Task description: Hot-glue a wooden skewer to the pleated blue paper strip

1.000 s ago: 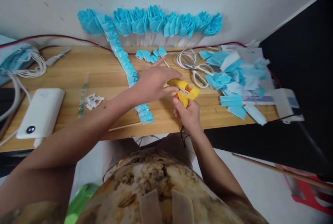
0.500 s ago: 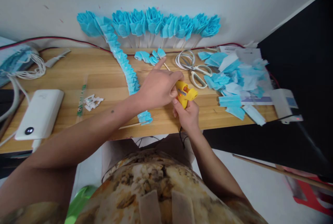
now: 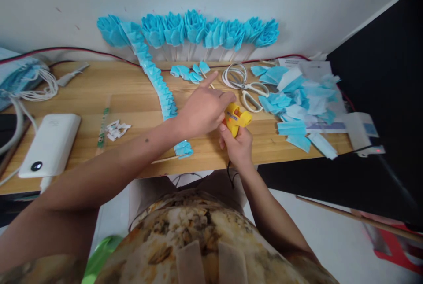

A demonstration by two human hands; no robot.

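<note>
My right hand (image 3: 240, 145) is wrapped round the grip of a yellow glue gun (image 3: 238, 118), which points left with a small orange light on its side. Its nozzle end is hidden by my left hand (image 3: 206, 110). That hand is closed at the front of the gun, index finger stretched out; whatever its bent fingers hold is out of sight. Beyond the fingertip lie blue petal pieces (image 3: 181, 71) and a thin stick (image 3: 211, 85). A long pleated blue strip (image 3: 161, 90) passes under my left forearm, with another thin stick (image 3: 165, 159) at its near end.
Blue fabric flowers (image 3: 194, 28) on sticks lean against the wall. White-handled scissors (image 3: 253, 99) and a tape roll (image 3: 235, 75) lie beside a heap of blue scraps (image 3: 297, 92). To the left are a white power bank (image 3: 51, 145) and small white bits (image 3: 118, 130).
My left hand has shifted slightly right and its index finger points further right, past the thin stick. My right hand and the glue gun have hardly moved.
</note>
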